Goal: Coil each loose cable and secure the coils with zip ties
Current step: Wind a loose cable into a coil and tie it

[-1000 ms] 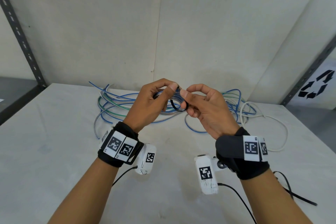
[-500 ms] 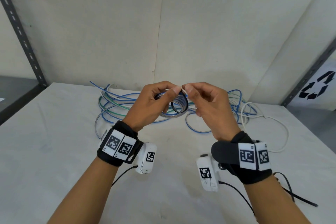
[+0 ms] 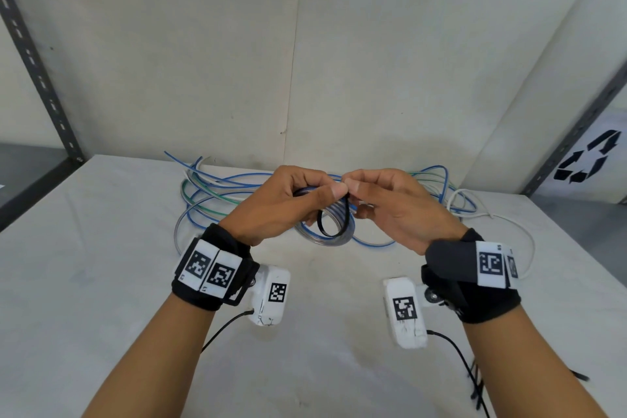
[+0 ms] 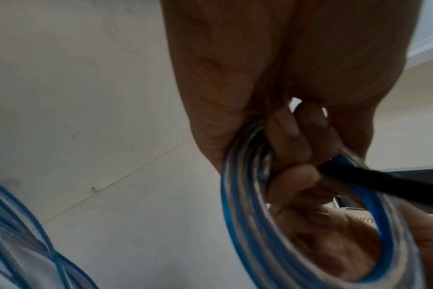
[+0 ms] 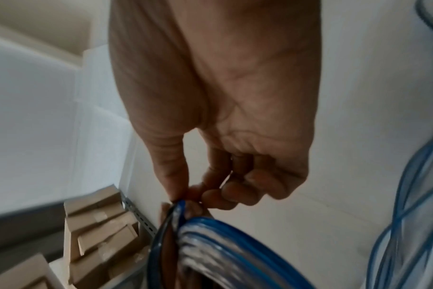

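I hold a small coil of blue and clear cable (image 3: pixel 334 237) above the table, in front of the loose cable heap. My left hand (image 3: pixel 288 204) grips the top of the coil (image 4: pixel 250 219), fingers curled round its strands. A black zip tie (image 3: pixel 334 219) loops through the coil and hangs as an open ring below my thumbs. My right hand (image 3: pixel 383 200) pinches the zip tie's end between thumb and forefinger, right against the left thumb. In the right wrist view the right hand (image 5: pixel 183 197) pinches at the coil's (image 5: pixel 210 244) top edge. The black strap (image 4: pixel 383 185) crosses the left wrist view.
A tangle of loose blue, green and white cables (image 3: pixel 217 193) lies at the back of the white table (image 3: pixel 101 282), spreading right to a white cable loop (image 3: pixel 522 248). Dark shelf uprights (image 3: pixel 37 68) flank the wall. Cardboard boxes (image 5: pixel 99 230) are stacked beside the table.
The hands have stayed together at the coil. The zip tie loop now hangs lower and wider below the thumbs, and both wrists have shifted slightly.
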